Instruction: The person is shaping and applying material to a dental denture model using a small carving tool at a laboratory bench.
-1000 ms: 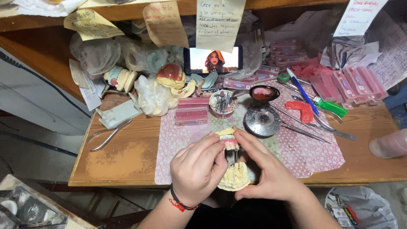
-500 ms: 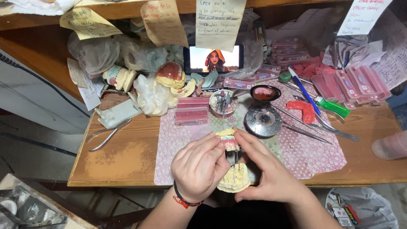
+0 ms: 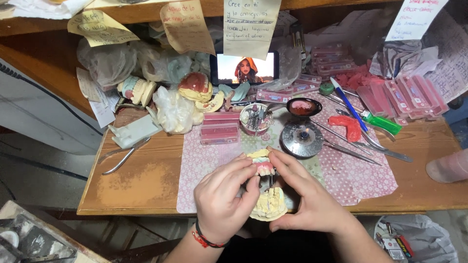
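Little has moved since the earlier frames: both hands stay cupped around the same dental model at the near edge of the workbench [image 3: 146,185], with only a slight shift of the fingers. The left hand [image 3: 222,197] is closed around the left side of the model, thumb and fingers pinching it; a red and black bracelet [image 3: 207,239] sits at its wrist. The right hand [image 3: 304,197] grips the right side, its fingertips reaching up to the pink wax denture [image 3: 263,166] with its row of pale teeth, held just above the yellowish plaster cast [image 3: 268,203]. A thin dark metal tool [image 3: 271,181] stands between the two hands; which hand holds it cannot be told.

Under the hands lies a pink dotted cloth [image 3: 351,178]. Just beyond them sits a round metal burner [image 3: 301,138] with a small flame, and behind it a small dark bowl of red wax [image 3: 303,107] and a cup of burs [image 3: 256,118]. A red wax piece [image 3: 345,126], a blue pen [image 3: 347,103] and a green lighter [image 3: 382,122] lie to the right among metal instruments [image 3: 363,143]. Pink flat boxes [image 3: 220,128] lie left of the cup, tweezers [image 3: 124,156] further left. A phone [image 3: 244,68] with a lit screen leans at the back.
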